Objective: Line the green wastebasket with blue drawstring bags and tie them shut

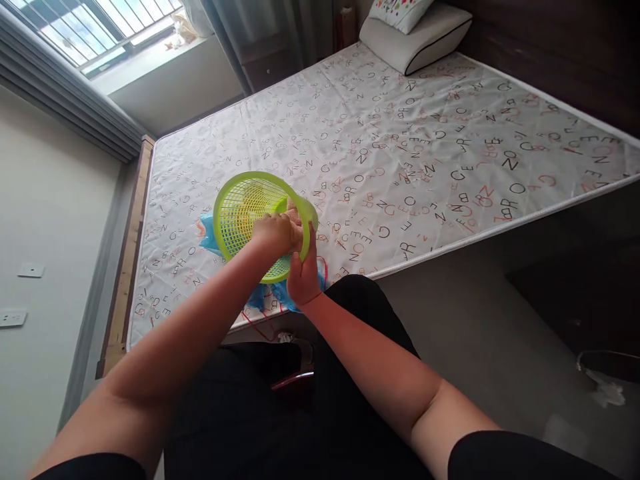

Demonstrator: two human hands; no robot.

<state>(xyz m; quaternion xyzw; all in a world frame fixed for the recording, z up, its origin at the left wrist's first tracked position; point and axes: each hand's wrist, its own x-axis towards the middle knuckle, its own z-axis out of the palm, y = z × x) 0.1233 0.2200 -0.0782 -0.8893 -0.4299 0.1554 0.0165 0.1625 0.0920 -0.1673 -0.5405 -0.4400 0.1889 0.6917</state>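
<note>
My right hand (304, 283) clasps the green basket (255, 175) by its rim; my left hand (274, 233) bunches closed on pink cloth (292, 212) inside. Hard pushing could twist the basket loose.

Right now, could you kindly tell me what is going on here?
A person's right hand grips the rim of a tilted green basket above a mattress. The left hand is inside it, holding a pinkish cloth near the rim. Blue plastic shows below the basket.
</note>
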